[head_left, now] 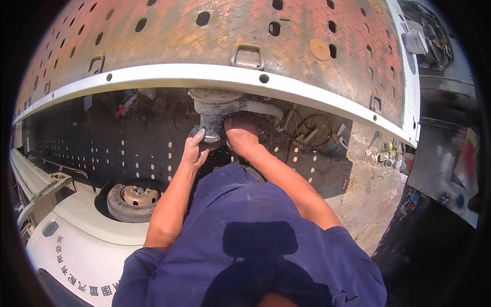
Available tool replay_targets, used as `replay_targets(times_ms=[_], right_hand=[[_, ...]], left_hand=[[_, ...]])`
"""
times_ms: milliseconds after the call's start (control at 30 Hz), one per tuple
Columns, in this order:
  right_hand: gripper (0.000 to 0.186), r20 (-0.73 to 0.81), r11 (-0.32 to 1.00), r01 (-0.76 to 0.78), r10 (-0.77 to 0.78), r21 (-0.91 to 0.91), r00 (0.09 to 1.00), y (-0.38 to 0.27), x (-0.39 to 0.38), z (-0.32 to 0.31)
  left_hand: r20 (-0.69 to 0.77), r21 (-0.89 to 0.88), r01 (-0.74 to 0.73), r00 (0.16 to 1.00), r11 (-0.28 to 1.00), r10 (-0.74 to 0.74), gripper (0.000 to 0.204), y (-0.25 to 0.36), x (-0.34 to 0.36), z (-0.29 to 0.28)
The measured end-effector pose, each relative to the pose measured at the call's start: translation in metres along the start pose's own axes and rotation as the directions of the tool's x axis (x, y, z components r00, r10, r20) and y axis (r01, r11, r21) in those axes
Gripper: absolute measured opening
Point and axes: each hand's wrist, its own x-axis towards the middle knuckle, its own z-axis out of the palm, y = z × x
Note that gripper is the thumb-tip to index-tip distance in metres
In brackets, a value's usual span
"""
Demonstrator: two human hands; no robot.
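A dusty grey orbital sander point(210, 116) is in both my hands, in front of my chest. Its round, perforated pad point(217, 94) faces up, at the underside of the white painted rail point(171, 71); whether it touches cannot be told. My left hand point(194, 147) grips the near end of the sander's body, thumb along its side. My right hand point(240, 135) is closed around the other side, its fingers mostly hidden in shadow. From the sander a ribbed, pale dust hose point(263, 108) runs right, beneath the rail.
Above the rail spreads a worn red metal deck point(169, 38) with slots and loops, and a tan sanding disc point(319, 49) lies on it. Below left are a white vehicle panel point(76, 233) and a wheel point(134, 202). Cables point(311, 128) and clutter lie on the ground to the right.
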Motion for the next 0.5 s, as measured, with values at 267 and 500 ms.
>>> replay_targets(times_ms=[267,500], right_hand=[[0.04,-0.016,1.0,-0.014,0.014,0.006,1.0,0.011,-0.017,-0.008],[0.032,0.113,0.987,-0.147,0.153,-0.062,0.982,0.077,-0.076,-0.051]], left_hand=[[0.0,-0.011,-0.005,1.0,1.0,0.005,0.036,-0.002,-0.005,0.034],[0.04,-0.049,0.109,0.993,0.993,-0.107,0.036,-0.081,0.009,0.089]])
